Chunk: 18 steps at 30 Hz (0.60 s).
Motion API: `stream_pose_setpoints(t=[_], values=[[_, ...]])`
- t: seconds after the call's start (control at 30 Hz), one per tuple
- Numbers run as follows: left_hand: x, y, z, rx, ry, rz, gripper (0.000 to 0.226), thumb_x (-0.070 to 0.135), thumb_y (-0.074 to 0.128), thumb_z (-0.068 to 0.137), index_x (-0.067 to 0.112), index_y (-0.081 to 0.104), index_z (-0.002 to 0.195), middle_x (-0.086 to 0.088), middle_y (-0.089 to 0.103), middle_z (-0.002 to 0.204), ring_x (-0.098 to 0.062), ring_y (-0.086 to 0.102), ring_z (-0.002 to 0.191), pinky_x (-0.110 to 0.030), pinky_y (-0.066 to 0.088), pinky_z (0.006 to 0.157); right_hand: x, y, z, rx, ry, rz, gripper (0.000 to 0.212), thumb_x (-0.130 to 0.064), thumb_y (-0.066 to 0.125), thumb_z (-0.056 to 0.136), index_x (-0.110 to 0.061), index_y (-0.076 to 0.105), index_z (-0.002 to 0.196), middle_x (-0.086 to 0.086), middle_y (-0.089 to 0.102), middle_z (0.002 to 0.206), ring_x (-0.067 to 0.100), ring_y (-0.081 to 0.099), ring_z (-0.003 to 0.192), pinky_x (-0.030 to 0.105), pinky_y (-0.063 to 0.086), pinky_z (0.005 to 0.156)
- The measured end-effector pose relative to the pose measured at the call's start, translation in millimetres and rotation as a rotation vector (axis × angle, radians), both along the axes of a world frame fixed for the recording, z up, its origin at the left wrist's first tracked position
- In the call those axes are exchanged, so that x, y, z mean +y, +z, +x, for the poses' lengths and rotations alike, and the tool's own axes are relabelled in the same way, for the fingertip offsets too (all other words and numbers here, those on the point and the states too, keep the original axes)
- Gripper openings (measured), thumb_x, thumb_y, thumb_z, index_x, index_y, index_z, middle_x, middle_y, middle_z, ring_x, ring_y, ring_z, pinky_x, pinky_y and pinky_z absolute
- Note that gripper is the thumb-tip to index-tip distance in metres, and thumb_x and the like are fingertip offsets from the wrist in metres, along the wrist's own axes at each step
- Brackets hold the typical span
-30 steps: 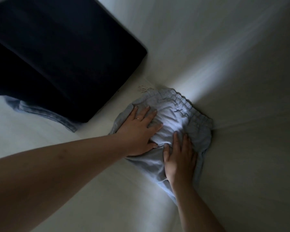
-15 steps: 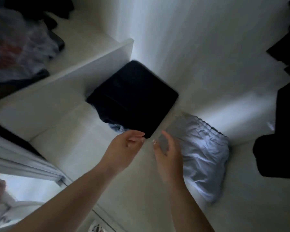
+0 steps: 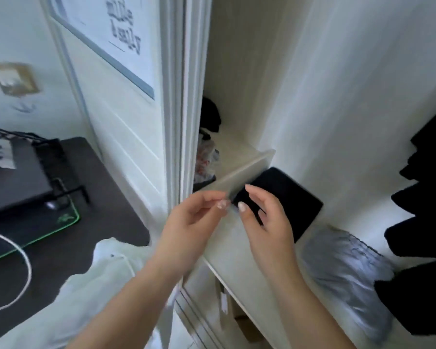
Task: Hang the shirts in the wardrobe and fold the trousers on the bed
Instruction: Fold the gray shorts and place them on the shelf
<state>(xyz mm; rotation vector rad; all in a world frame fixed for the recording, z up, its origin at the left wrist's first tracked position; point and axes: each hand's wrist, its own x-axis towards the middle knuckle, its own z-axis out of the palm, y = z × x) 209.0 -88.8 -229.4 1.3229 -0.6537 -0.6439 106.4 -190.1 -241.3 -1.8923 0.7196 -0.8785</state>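
Both grips empty, left hand [image 3: 191, 217] and right hand [image 3: 264, 220] loosely curled, two folded trousers on wardrobe shelf [image 3: 239, 263]

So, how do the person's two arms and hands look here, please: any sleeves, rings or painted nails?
Both forearms are bare, with no sleeves in view. The left hand and right hand have light, pale-polished nails, visible on the thumbs. No ring, watch or bracelet can be made out in this slightly blurred head view.
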Motion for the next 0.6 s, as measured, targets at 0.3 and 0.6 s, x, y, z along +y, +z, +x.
stream_pose_setpoints(t=[0.3,0.6], values=[[166.7,60.9,5.4,-0.160,0.431,-0.004,0.015,0.025,0.064,0.085,0.022,0.070,0.098,0.004,0.074,0.095,-0.006,0.069,0.087,-0.011,0.049,0.067,118.4,62.4,38.4,-0.170,0.471,0.027,0.031,-0.018,0.060,0.091,-0.041,0.057,0.111,-0.020,0.059,0.122,-0.003,0.050,0.120,0.025,0.036,0.103],[326.5,60.7,-69.5,-0.148,0.901,0.060,0.015,0.015,0.061,0.090,0.023,0.069,0.100,0.009,0.074,0.096,-0.007,0.069,0.089,-0.014,0.051,0.076,252.2,77.6,39.0,-0.183,0.927,0.090,0.031,-0.013,0.058,0.091,-0.036,0.059,0.111,-0.019,0.063,0.118,-0.005,0.053,0.117,0.032,0.040,0.106]])
